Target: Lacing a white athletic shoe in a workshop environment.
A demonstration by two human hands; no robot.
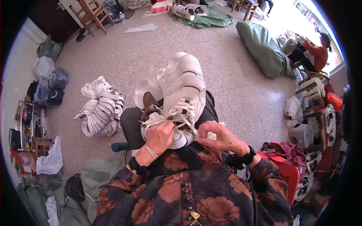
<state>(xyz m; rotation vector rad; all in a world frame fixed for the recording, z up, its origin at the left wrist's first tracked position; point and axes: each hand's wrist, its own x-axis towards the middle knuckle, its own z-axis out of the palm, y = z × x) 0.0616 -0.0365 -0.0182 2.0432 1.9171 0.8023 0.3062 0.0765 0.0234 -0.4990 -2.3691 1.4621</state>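
Observation:
A stack of white shoe uppers (185, 81) lies across my lap, nested in one another and pointing away from me. White shoelaces (183, 109) are threaded through the nearest one, with loose lengths running towards both hands. My left hand (160, 135) is closed at the left of this upper, with a lace passing into its fingers. On the right, my right hand (220, 137) pinches a lace between thumb and forefinger. A small ribbed white bundle (212, 135) shows against its palm; I cannot tell exactly what it is.
Another heap of white uppers (102, 109) rests on the floor to the left. A large green sack (264, 49) lies at far right, near a seated person (316, 52). Beside me on the right stands a red stool (283, 171); green sacks (102, 175) lie at lower left.

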